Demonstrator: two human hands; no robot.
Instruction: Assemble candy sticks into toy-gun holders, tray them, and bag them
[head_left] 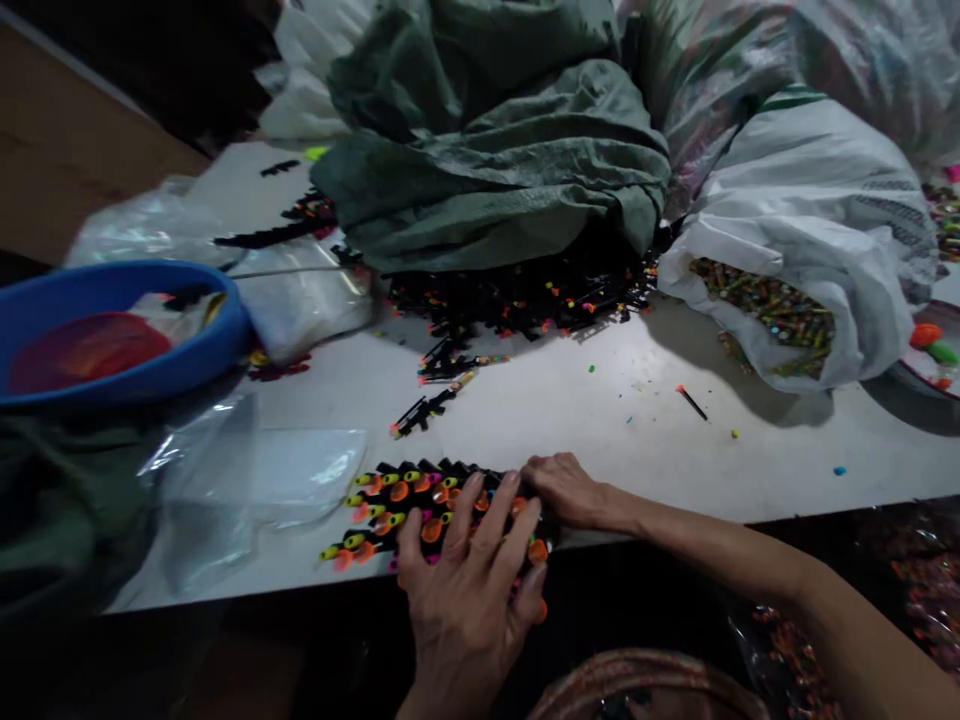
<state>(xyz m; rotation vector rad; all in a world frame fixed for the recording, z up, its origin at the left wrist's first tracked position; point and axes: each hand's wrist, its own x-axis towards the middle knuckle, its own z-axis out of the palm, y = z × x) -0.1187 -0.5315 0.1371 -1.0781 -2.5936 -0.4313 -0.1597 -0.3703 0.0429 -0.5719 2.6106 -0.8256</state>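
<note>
Small black toy guns with orange and yellow tips (401, 490) lie packed side by side in a block near the table's front edge. Over the top of this block, my left hand (472, 570) is spread, its fingers apart and touching the toys. My right hand (566, 488) is curled at the block's right end, closed against the toy guns; its fingertips are mostly hidden. Just behind the block lies a single toy gun with a coloured stick in it (427, 408). Left of the toys are flat clear plastic bags (307, 470).
A dark green sack (502, 190) stands behind a heap of black toy guns (517, 300). At right, a white sack (832, 220) opens onto many small coloured sticks (772, 310). A blue basin (135, 275) sits left. A loose black piece with an orange tip (691, 402) lies right.
</note>
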